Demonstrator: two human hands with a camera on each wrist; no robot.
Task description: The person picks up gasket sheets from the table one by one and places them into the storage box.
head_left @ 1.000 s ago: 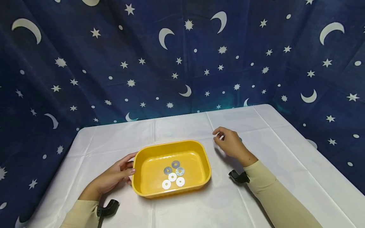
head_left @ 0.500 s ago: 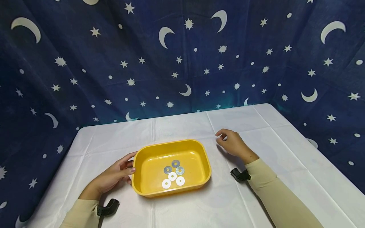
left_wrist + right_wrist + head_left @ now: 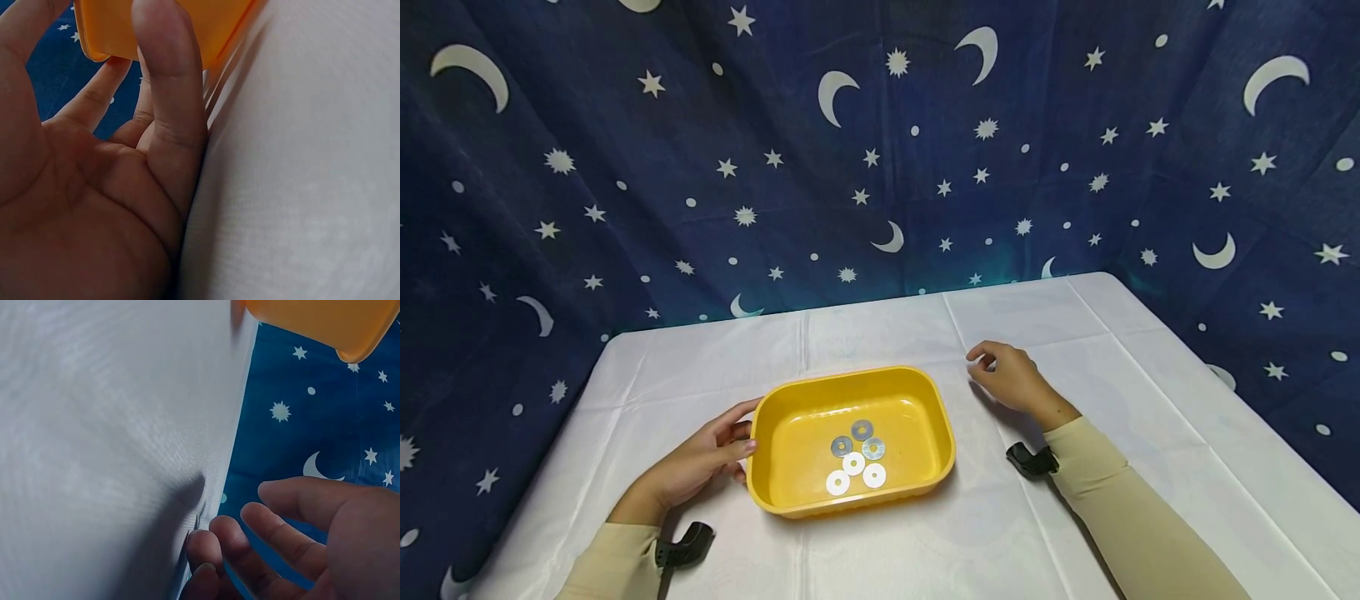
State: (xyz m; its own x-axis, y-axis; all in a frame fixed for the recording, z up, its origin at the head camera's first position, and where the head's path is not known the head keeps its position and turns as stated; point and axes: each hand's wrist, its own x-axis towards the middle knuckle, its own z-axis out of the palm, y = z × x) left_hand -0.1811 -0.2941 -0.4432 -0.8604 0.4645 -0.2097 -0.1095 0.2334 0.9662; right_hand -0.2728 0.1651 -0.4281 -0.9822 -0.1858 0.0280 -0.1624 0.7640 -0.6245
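In the head view, a yellow plastic tray [image 3: 850,504] stands on the white-covered table. Several flat metal washers [image 3: 853,464] lie loose on its floor, some shining white and some grey. My left hand [image 3: 696,467] holds the tray's left end, its thumb on the rim and its other fingers along the outer wall. The left wrist view shows fingers [image 3: 94,94] reaching up to the tray's orange-looking side. Right of the tray, my right hand [image 3: 1011,379] rests low near the cloth, its fingers loosely bent. No object shows between its fingers [image 3: 278,534] in the right wrist view.
A white cloth [image 3: 880,333] with fold lines covers the table. Behind and at both sides hangs a dark blue curtain [image 3: 790,192] with moons and stars. Black wrist straps [image 3: 685,546] project below both wrists.
My right hand has shifted slightly right and nearer me, then stayed still. A small grey-blue edge behind it earlier no longer shows. The left hand, tray and washers have not moved.
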